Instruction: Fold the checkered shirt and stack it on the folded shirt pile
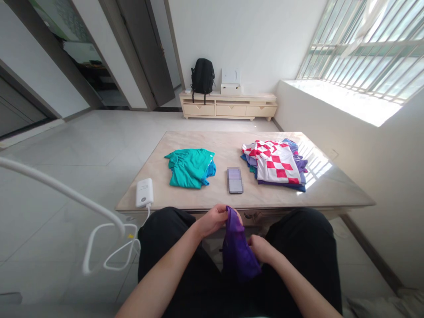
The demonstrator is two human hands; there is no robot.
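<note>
A purple garment [237, 249] hangs over my lap, below the near edge of the low table [334, 194]. My left hand [213, 219] pinches its top edge. My right hand [260, 248] grips its right side lower down. On the table lie a folded teal garment [189, 167] at the left, a phone [235, 179] in the middle, and a pile of clothes topped by a red-and-white checked shirt [276, 161] at the right.
A white power bank [145, 192] lies at the table's near-left corner, its white cable [109, 247] looping down to the floor. A cream low cabinet [228, 106] with a black backpack [202, 77] and a white box stands at the far wall. A barred window is at the right.
</note>
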